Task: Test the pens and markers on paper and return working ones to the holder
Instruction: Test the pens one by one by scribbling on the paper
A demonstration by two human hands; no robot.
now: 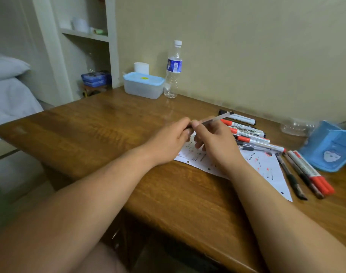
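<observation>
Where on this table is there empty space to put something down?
The big bare table left of the left hand, before the plastic box, is free. So is the near edge below the paper. Crowded: the right side, where markers, pens and the blue holder lie close, and the middle, where the right hand helps hold a pen.

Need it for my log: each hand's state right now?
Left hand: grips the pen at its near end.
Right hand: pinches the same pen.

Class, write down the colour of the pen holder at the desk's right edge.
The pen holder is light blue with a white motif; head view.
</observation>
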